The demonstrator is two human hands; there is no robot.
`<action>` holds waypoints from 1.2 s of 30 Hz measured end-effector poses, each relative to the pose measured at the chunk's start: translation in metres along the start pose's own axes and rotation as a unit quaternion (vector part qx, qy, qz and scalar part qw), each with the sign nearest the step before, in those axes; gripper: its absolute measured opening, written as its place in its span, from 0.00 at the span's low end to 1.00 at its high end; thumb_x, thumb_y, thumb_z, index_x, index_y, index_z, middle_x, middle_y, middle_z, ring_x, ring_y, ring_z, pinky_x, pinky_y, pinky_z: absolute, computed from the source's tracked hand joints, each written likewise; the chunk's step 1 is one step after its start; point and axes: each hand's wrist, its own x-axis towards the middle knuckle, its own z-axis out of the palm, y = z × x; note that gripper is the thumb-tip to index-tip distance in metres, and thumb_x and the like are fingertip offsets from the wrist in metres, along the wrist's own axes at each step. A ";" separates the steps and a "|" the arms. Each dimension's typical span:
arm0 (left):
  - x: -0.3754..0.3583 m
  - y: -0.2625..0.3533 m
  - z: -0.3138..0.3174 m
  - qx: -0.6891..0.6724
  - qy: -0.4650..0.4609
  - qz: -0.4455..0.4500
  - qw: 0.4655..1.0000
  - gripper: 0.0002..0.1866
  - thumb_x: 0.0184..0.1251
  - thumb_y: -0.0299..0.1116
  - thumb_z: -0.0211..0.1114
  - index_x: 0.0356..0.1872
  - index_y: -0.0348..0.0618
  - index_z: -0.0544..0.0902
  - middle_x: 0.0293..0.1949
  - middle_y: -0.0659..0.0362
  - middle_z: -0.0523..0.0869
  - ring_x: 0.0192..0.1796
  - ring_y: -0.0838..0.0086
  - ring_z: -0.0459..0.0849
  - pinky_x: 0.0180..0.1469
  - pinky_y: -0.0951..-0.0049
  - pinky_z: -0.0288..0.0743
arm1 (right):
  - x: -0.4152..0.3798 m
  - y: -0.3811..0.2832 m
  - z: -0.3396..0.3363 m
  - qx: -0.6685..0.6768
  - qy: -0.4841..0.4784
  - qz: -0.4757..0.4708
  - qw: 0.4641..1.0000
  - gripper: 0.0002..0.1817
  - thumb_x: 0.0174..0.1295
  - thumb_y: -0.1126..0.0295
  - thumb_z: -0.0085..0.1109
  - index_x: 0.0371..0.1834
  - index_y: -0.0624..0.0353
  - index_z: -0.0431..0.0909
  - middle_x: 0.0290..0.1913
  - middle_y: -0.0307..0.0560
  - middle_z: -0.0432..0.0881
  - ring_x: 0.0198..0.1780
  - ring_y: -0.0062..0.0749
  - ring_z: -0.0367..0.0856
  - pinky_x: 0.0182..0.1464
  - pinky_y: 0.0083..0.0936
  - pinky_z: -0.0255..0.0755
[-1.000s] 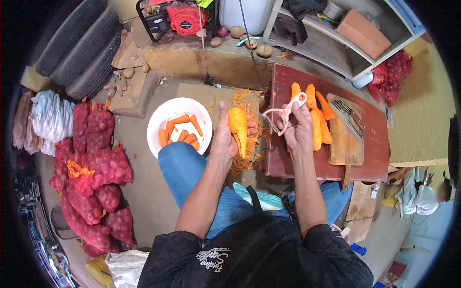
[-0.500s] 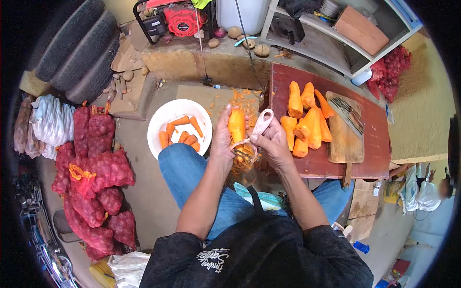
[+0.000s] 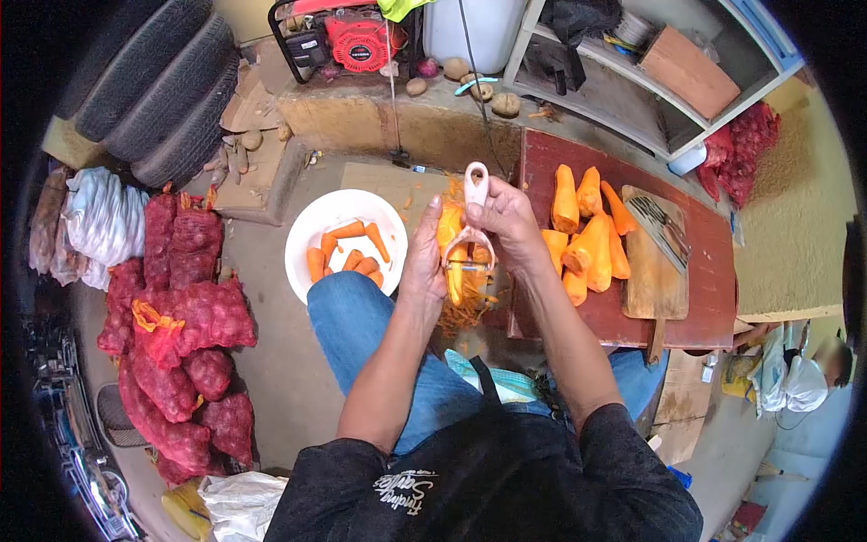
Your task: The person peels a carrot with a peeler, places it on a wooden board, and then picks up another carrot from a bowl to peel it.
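Observation:
My left hand (image 3: 424,255) is closed around a carrot (image 3: 449,228), held upright over the floor between my knees. In my right hand (image 3: 511,226) is a pale pink Y-shaped peeler (image 3: 476,187), its handle pointing up and its blade across the carrot. An orange strip hangs at the blade. Orange peelings (image 3: 462,312) lie beneath my hands. To the left, a white basin (image 3: 300,237) holds several unpeeled-looking carrots (image 3: 347,229). Several smooth, bright peeled carrots (image 3: 591,251) are piled on the red table (image 3: 542,307) to the right.
A wooden board (image 3: 652,285) with knives (image 3: 662,233) lies on the table. Red net sacks of onions (image 3: 200,316) are heaped at left, below stacked tires (image 3: 167,86). A red generator (image 3: 361,45) and shelving (image 3: 623,81) stand at the back. Another person (image 3: 817,375) is at far right.
My right hand has moved the peeler, whose handle now stands more upright. A strip of peel now shows at the blade. The whole view has shifted slightly.

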 end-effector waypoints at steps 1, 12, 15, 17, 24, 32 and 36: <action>-0.003 0.000 0.001 0.006 0.001 -0.002 1.000 0.24 0.76 0.54 0.61 0.47 0.39 0.80 0.33 0.57 0.86 0.31 0.71 0.88 0.29 0.69 0.87 | 0.008 0.001 -0.005 0.010 0.006 -0.005 1.000 0.17 0.63 0.70 0.70 0.50 0.62 0.74 0.39 0.41 0.83 0.34 0.21 0.83 0.38 0.19 0.78; -0.017 -0.006 0.008 0.110 -0.061 -0.012 0.992 0.37 0.71 0.70 0.51 0.62 0.45 0.74 0.34 0.54 0.85 0.24 0.71 0.84 0.21 0.74 0.79 | 0.042 -0.014 -0.063 0.027 0.152 -0.117 0.981 0.07 0.69 0.73 0.62 0.44 0.58 0.73 0.31 0.38 0.79 0.28 0.21 0.77 0.32 0.19 0.73; -0.015 -0.006 0.010 0.109 -0.014 -0.001 0.994 0.39 0.71 0.70 0.49 0.61 0.43 0.74 0.33 0.55 0.85 0.24 0.73 0.84 0.20 0.76 0.78 | 0.011 -0.021 -0.039 0.006 0.093 -0.094 0.991 0.11 0.68 0.68 0.66 0.47 0.57 0.73 0.32 0.39 0.81 0.27 0.22 0.80 0.28 0.18 0.74; -0.010 -0.005 0.007 0.123 -0.008 0.019 0.992 0.39 0.71 0.71 0.49 0.60 0.41 0.75 0.32 0.56 0.85 0.24 0.74 0.84 0.20 0.77 0.78 | -0.006 -0.023 -0.024 0.012 0.067 -0.062 0.996 0.15 0.65 0.68 0.69 0.48 0.58 0.73 0.33 0.39 0.81 0.28 0.21 0.79 0.29 0.18 0.74; -0.010 -0.004 -0.001 0.243 -0.005 0.052 0.969 0.38 0.70 0.70 0.52 0.57 0.39 0.77 0.31 0.57 0.84 0.23 0.77 0.83 0.21 0.80 0.79 | 0.023 0.003 -0.048 0.042 0.175 -0.142 0.973 0.06 0.72 0.73 0.61 0.44 0.58 0.72 0.35 0.38 0.80 0.31 0.21 0.79 0.37 0.21 0.76; -0.014 -0.008 0.015 0.250 -0.050 0.122 0.959 0.39 0.68 0.65 0.61 0.64 0.39 0.72 0.33 0.59 0.84 0.26 0.78 0.84 0.23 0.80 0.80 | -0.010 -0.010 -0.021 0.085 0.115 -0.057 0.988 0.08 0.71 0.69 0.63 0.45 0.56 0.72 0.35 0.38 0.79 0.29 0.21 0.78 0.34 0.20 0.77; -0.020 0.004 0.007 0.227 -0.085 0.074 0.967 0.37 0.67 0.56 0.69 0.67 0.40 0.70 0.41 0.61 0.84 0.41 0.81 0.84 0.42 0.80 0.81 | 0.011 0.004 -0.052 0.092 0.176 -0.087 0.976 0.08 0.71 0.70 0.62 0.44 0.57 0.72 0.33 0.36 0.77 0.29 0.21 0.77 0.35 0.20 0.78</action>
